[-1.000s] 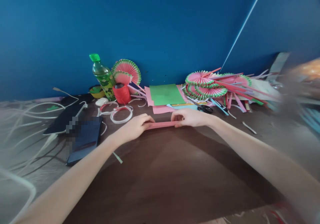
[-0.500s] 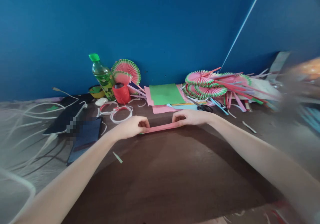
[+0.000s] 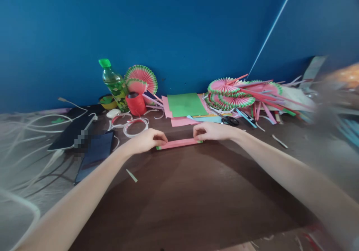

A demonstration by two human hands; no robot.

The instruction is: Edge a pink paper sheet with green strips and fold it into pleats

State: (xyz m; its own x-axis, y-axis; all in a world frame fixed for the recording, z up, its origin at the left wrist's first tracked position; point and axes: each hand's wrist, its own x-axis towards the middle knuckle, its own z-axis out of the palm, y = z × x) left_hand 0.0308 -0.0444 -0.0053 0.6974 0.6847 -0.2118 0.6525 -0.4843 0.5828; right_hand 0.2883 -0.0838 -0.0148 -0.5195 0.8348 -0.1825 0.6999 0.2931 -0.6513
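Note:
A narrow folded strip of pink paper (image 3: 181, 143) with green ends lies across the dark brown table top, spanning the space between my hands. At its left end, my left hand (image 3: 148, 139) pinches the paper's back edge with curled fingers. My right hand (image 3: 209, 132) is closed on the right end in the same way, the thumb partly hidden. Just behind the strip are a green paper sheet (image 3: 186, 105) over pink sheets (image 3: 179, 121), and black-handled scissors (image 3: 230, 121).
Behind my left hand are a red thread spool (image 3: 135, 104), a green-capped bottle (image 3: 113, 84) and white rings (image 3: 136, 128). Pleated pink-green paper fans (image 3: 231, 101) and strips pile up at back right. A tablet (image 3: 71, 131) and cables (image 3: 45, 126) lie left. A paper scrap (image 3: 131, 175) lies nearer.
More of the strip's pink face and both green ends now show, as my fingers have shifted slightly back along it. The hands stay in nearly the same place.

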